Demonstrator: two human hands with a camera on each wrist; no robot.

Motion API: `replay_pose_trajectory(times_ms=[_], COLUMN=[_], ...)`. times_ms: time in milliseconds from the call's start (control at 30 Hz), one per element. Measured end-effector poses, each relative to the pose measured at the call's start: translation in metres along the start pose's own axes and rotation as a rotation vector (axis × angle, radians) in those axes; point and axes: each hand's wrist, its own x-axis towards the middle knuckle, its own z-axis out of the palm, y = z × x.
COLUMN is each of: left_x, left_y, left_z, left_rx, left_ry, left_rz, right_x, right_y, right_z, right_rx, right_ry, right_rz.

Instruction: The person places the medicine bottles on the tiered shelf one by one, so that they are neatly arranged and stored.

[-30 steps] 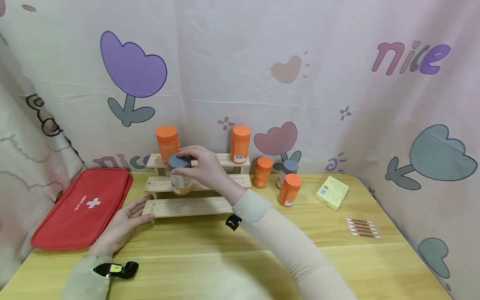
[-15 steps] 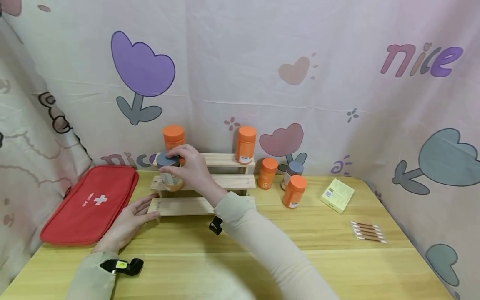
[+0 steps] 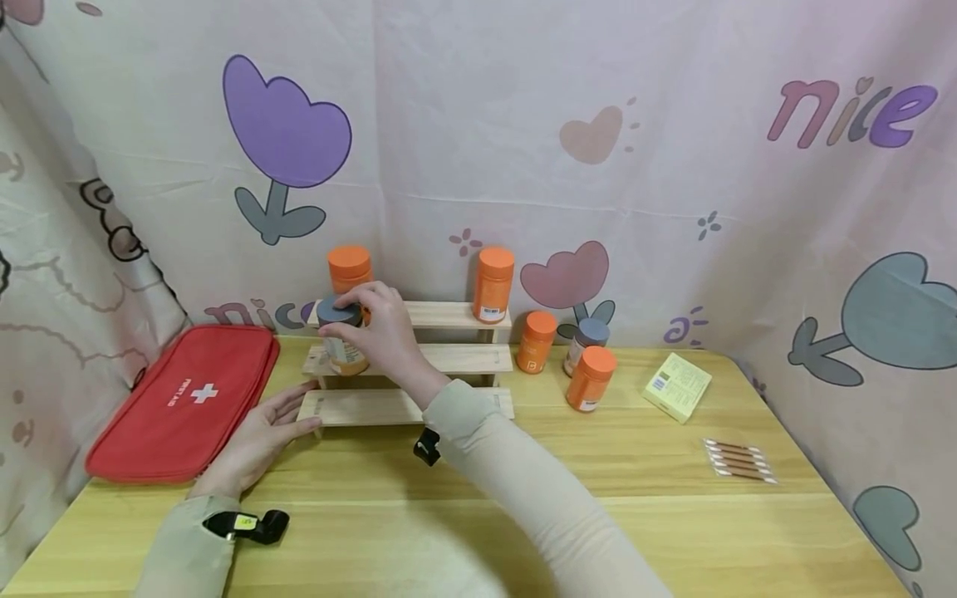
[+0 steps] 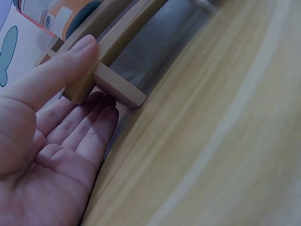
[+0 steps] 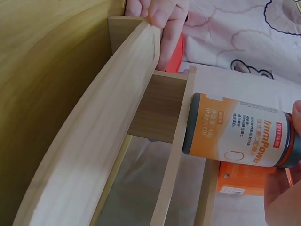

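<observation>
My right hand (image 3: 386,332) pinches the grey-blue lid of a supplement bottle (image 3: 346,349) between thumb and fingers. The bottle is upright at the left end of the middle step, and in the right wrist view its base meets that step's board. My left hand (image 3: 257,438) holds the left end of the lowest step of a three-tier wooden display rack (image 3: 407,407), thumb over the board and fingers under it by the leg (image 4: 120,88). An orange bottle (image 3: 350,266) stands behind the pinched one on the top step, partly hidden. Another orange bottle (image 3: 493,286) stands at that step's right end.
Right of the rack are two orange bottles, one nearer (image 3: 591,380) and one farther (image 3: 536,342), plus a grey-lidded bottle (image 3: 586,340). Farther right lie a pale yellow box (image 3: 677,387) and a pack of cotton swabs (image 3: 740,462). A red first-aid pouch (image 3: 187,399) lies at left.
The right hand has brought the grey-lidded bottle leftward along the middle step to its left end, then nearly stopped. The left hand stays at the rack. The head view has shifted slightly.
</observation>
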Motion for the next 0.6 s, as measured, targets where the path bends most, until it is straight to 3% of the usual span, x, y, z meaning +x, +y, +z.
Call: replay_pose_trajectory(times_ms=[300,467,600], left_x=[0.001,0.002,0.001], left_y=[-0.001,0.0,0.001], left_z=[0.0,0.001,0.001], left_rx=[-0.044,-0.036,-0.024], left_ry=[-0.004,0.004,0.004], left_rz=[0.016,0.012,0.003], right_x=[-0.009,-0.029,-0.05], right_y=[0.003,0.015,0.029], right_z=[-0.018,-0.044,-0.068], right_rx=[0.085,0.117,0.057], right_ry=[-0.024,-0.064,-0.082], right_rz=[0.007,-0.014,-0.024])
